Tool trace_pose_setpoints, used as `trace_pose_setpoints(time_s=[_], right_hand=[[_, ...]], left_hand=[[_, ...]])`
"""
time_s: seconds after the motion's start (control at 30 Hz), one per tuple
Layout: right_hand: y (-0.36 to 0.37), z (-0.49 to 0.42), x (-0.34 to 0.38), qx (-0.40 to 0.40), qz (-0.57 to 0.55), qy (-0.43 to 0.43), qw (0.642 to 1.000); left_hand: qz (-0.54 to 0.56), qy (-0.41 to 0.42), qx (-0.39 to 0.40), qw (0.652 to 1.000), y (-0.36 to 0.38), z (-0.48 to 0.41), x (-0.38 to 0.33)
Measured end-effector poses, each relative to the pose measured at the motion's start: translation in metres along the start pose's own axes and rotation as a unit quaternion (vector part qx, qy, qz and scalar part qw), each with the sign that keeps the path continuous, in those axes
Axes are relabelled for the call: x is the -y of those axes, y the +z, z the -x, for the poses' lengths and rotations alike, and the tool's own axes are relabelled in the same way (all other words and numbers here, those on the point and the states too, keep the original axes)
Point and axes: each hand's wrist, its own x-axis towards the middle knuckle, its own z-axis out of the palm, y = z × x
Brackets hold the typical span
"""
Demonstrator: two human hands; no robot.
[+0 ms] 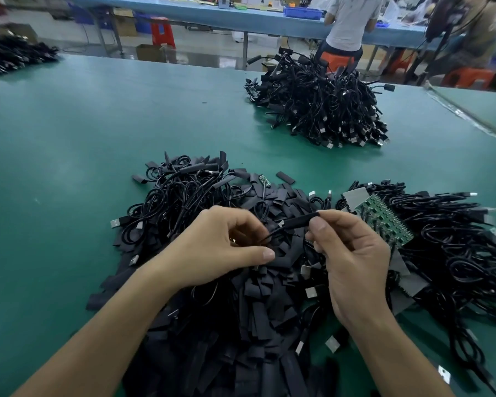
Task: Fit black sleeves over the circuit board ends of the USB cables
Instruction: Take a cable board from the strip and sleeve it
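over the near pile of loose sleeves (258, 310), right hand (352, 253) pinches a black sleeve (298, 220), left hand (224, 242) pinches its cable (272, 234), one mid-fit by the look, far heap (318, 101) seemingly done, bare circuit boards (381, 222) right yet to do.

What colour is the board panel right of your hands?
Green; the board panel shows best in the head view.

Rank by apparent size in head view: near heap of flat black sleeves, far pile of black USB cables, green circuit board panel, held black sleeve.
Near heap of flat black sleeves (nearness helps)
Far pile of black USB cables
Green circuit board panel
Held black sleeve
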Motion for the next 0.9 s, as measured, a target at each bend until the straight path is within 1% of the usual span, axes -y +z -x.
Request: trace_pose_setpoints(time_s=[0.07,0.1,0.13,0.17,0.23,0.3,0.33,0.4,0.43,0.5,0.57,0.6,0.7,0.73,0.8,0.87,0.9], right_hand=[[0.0,0.0,0.001,-0.005,-0.022,-0.001,1.0],[0.0,0.0,0.001,-0.005,-0.018,-0.004,1.0],[0.001,0.001,0.002,-0.002,0.0,-0.009,1.0],[0.002,0.002,0.003,0.004,0.034,-0.016,0.999],[0.003,0.004,0.003,0.028,0.129,-0.041,0.99],[0.004,0.008,0.002,0.067,0.225,-0.082,0.969],[0.005,0.01,0.002,0.085,0.27,-0.114,0.952],[0.007,0.013,0.005,0.109,0.339,-0.193,0.914],[0.007,0.014,0.007,0.112,0.362,-0.228,0.897],[0.007,0.013,0.014,0.082,0.408,-0.273,0.867],[0.0,0.007,0.021,0.022,0.483,-0.273,0.832],[-0.007,0.004,0.024,-0.007,0.528,-0.241,0.814],[-0.027,-0.007,0.028,-0.053,0.633,-0.089,0.767],[-0.031,-0.009,0.028,-0.06,0.645,-0.049,0.761],[-0.036,-0.012,0.028,-0.062,0.635,-0.003,0.77],[-0.035,-0.013,0.028,-0.066,0.617,-0.004,0.784],[-0.034,-0.013,0.028,-0.071,0.608,-0.021,0.791]], left_hand=[[-0.08,0.004,-0.016,0.997,-0.001,0.0,-0.001],[-0.078,0.005,-0.034,0.996,-0.001,0.0,-0.002],[-0.052,0.003,-0.057,0.997,-0.003,0.0,-0.004],[-0.025,-0.002,-0.094,0.995,-0.005,0.0,-0.006],[-0.021,-0.007,-0.208,0.978,-0.015,-0.002,-0.007],[-0.034,-0.013,-0.318,0.947,-0.029,-0.003,-0.005],[-0.05,-0.021,-0.36,0.932,-0.035,-0.004,-0.003],[-0.133,-0.051,-0.404,0.903,-0.042,-0.005,0.003],[-0.171,-0.069,-0.41,0.893,-0.044,-0.004,0.005],[-0.206,-0.098,-0.405,0.885,-0.046,-0.004,0.011],[-0.21,-0.125,-0.39,0.888,-0.045,-0.004,0.014],[-0.205,-0.133,-0.382,0.891,-0.045,-0.005,0.016],[-0.181,-0.144,-0.338,0.912,-0.043,-0.008,0.02],[-0.179,-0.152,-0.319,0.918,-0.042,-0.009,0.022],[-0.201,-0.175,-0.292,0.918,-0.039,-0.008,0.022],[-0.237,-0.181,-0.288,0.91,-0.035,-0.007,0.02],[-0.25,-0.176,-0.294,0.905,-0.034,-0.005,0.018]])
